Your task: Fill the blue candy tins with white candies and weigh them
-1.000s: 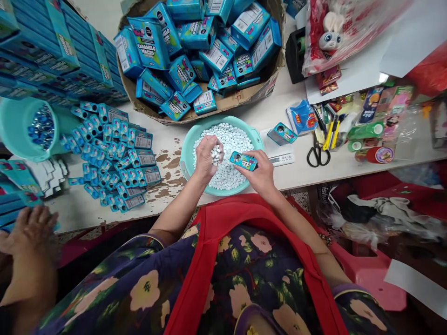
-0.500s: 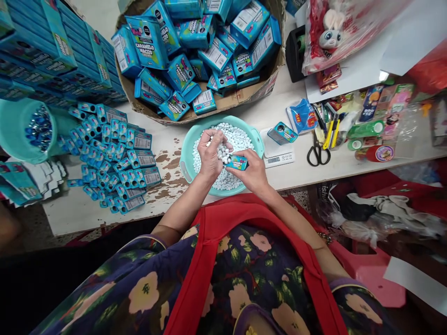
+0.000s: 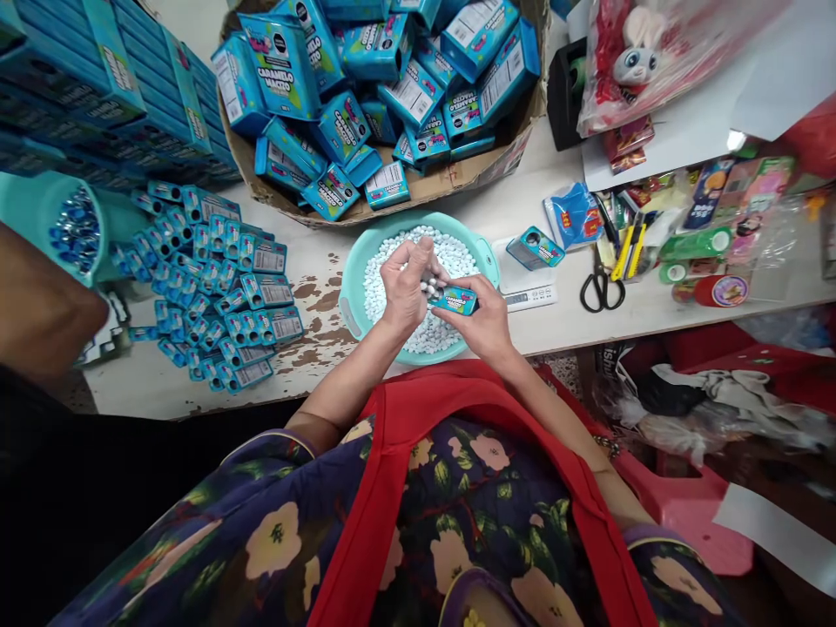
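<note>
Over the turquoise basin (image 3: 349, 305), my right hand (image 3: 487, 322) grips a small blue candy box (image 3: 457, 300) lying on its side, its end toward my other hand. My left hand (image 3: 406, 283) is cupped and closed around several white candies (image 3: 431, 286), held right at that end of the box. Many more white candies (image 3: 392, 252) fill the basin below. To the right, another blue candy box (image 3: 535, 249) rests on a small white scale (image 3: 532, 296).
Small blue boxes (image 3: 222, 279) with holes in their ends are piled at left. A cardboard carton (image 3: 457, 185) of blue packs stands behind the basin. Black-handled scissors (image 3: 602, 292) and yellow cutters (image 3: 630, 248) lie at right. Another person's arm (image 3: 45, 296) reaches in at far left.
My left hand has tilted and closed in on the box's end, and fewer candies show in it. The other person's arm has come into view at left.
</note>
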`<state>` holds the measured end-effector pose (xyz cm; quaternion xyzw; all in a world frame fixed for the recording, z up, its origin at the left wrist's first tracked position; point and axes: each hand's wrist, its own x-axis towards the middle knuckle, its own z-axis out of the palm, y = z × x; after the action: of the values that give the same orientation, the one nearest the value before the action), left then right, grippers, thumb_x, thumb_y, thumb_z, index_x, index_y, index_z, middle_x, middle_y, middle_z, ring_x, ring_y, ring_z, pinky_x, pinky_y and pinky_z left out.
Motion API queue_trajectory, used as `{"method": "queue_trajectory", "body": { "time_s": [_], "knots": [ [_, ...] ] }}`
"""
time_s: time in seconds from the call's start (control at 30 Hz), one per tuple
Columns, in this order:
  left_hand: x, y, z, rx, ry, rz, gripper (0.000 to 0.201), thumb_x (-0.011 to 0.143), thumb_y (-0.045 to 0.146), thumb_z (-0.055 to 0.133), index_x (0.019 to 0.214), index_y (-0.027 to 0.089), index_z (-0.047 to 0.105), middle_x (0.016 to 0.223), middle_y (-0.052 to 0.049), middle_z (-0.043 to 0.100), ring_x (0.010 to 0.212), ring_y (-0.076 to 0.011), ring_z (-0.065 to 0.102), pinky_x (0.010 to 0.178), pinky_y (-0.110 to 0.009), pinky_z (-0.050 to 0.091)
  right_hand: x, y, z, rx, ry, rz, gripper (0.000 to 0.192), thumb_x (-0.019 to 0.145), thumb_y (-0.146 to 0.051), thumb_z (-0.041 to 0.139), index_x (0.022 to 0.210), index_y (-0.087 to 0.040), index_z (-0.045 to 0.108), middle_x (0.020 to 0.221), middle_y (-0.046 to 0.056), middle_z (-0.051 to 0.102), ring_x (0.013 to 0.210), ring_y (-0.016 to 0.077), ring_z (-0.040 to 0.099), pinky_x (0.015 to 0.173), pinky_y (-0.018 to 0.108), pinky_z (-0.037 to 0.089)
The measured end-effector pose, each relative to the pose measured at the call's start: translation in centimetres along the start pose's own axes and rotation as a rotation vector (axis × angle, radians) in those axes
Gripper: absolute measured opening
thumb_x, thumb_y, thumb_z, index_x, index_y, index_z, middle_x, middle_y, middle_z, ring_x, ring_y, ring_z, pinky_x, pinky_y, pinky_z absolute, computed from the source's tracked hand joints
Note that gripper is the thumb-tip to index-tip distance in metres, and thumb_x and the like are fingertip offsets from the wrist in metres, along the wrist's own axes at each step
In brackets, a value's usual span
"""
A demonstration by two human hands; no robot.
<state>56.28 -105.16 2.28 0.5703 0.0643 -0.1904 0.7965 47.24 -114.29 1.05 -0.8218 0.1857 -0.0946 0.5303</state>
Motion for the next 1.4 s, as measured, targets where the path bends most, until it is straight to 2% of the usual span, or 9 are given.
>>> {"method": "queue_trajectory", "body": {
  "time_s": [0.23,0.4,0.6,0.7,0.83,0.97,1.03,1.2,1.4],
  "knots": [
    [0.1,1.0,0.2,-0.107,0.006,-0.034,0.048,0.081,0.053,0.070,0.061,0.019,0.043,0.054,0.005,0.044,0.041,-0.0042,0.041,0.037,-0.020,0.028,0.0,0.5,0.0,0.063,-0.013,0.020,0.034,0.069,-0.037,0.083,0.096,-0.024,0.069,0.095,0.001,0.067,0.093,0.0218,0.064,0.087,0.038,0.050],
    [1.6,2.3,-2.1,-0.335,-0.050,-0.217,0.046,0.087,0.046,0.065,0.060,0.018,0.041,0.061,0.004,0.047,0.035,-0.0003,0.031,0.033,-0.018,0.020,-0.2,0.3,-1.1,0.157,-0.002,0.003,0.041,0.066,-0.043,0.086,0.099,-0.026,0.069,0.101,0.002,0.068,0.099,0.0216,0.064,0.090,0.038,0.051],
    [5.1,-4.0,-5.6,-0.174,-0.006,-0.646,0.036,0.090,0.043,0.058,0.067,0.018,0.047,0.065,0.000,0.055,0.041,-0.0035,0.040,0.036,-0.017,0.023,0.1,1.2,-1.0,0.221,-0.021,0.008,0.046,0.063,-0.049,0.087,0.098,-0.026,0.069,0.099,0.001,0.068,0.099,0.0208,0.064,0.091,0.037,0.052],
    [4.9,-6.3,-6.3,0.019,-0.071,-0.495,0.033,0.087,0.043,0.060,0.068,0.018,0.051,0.065,0.000,0.054,0.047,-0.0068,0.044,0.041,-0.019,0.029,-0.2,1.1,-1.1,0.253,-0.044,-0.011,0.047,0.062,-0.049,0.087,0.099,-0.027,0.070,0.099,0.001,0.068,0.099,0.0207,0.065,0.092,0.037,0.052],
    [4.0,-6.8,-6.5,0.660,-0.162,-0.120,0.027,0.085,0.037,0.061,0.067,0.019,0.054,0.063,0.000,0.052,0.059,-0.0126,0.050,0.057,-0.024,0.038,-1.0,0.4,-1.7,0.251,-0.073,0.017,0.047,0.062,-0.052,0.086,0.097,-0.026,0.070,0.099,0.002,0.068,0.098,0.0208,0.065,0.092,0.038,0.052],
    [4.1,-6.9,-6.7,1.089,-0.282,0.076,0.009,0.083,0.027,0.063,0.092,0.025,0.064,0.086,-0.004,0.065,0.079,-0.0205,0.060,0.068,-0.029,0.040,-3.6,0.3,-4.0,0.251,-0.078,0.022,0.047,0.062,-0.047,0.088,0.099,-0.026,0.069,0.100,0.003,0.069,0.097,0.0214,0.067,0.089,0.038,0.054],
    [4.2,-7.0,-6.9,0.928,-0.192,-0.023,0.017,0.080,0.025,0.067,0.097,0.026,0.062,0.074,-0.001,0.060,0.067,-0.0175,0.058,0.061,-0.026,0.039,-5.6,1.2,-6.0,0.225,-0.015,0.050,0.046,0.061,-0.044,0.089,0.099,-0.027,0.069,0.100,0.003,0.069,0.096,0.0219,0.067,0.086,0.038,0.055],
    [4.1,-6.4,-6.9,0.098,0.065,-0.557,0.033,0.083,0.045,0.066,0.072,0.019,0.050,0.058,0.003,0.051,0.043,-0.0066,0.047,0.040,-0.018,0.030,-9.4,7.0,-9.3,0.066,0.195,0.180,0.044,0.060,-0.042,0.088,0.097,-0.026,0.071,0.100,0.003,0.063,0.093,0.0207,0.065,0.081,0.037,0.055],
    [4.2,-5.8,-4.8,-0.167,0.031,-0.662,0.049,0.085,0.056,0.064,0.062,0.020,0.040,0.046,0.007,0.039,0.035,-0.0039,0.038,0.033,-0.016,0.023,-9.5,13.7,-6.3,0.080,0.185,0.201,0.049,0.057,-0.053,0.087,0.094,-0.025,0.071,0.098,0.004,0.058,0.096,0.0227,0.062,0.090,0.043,0.053]
  ]
}}
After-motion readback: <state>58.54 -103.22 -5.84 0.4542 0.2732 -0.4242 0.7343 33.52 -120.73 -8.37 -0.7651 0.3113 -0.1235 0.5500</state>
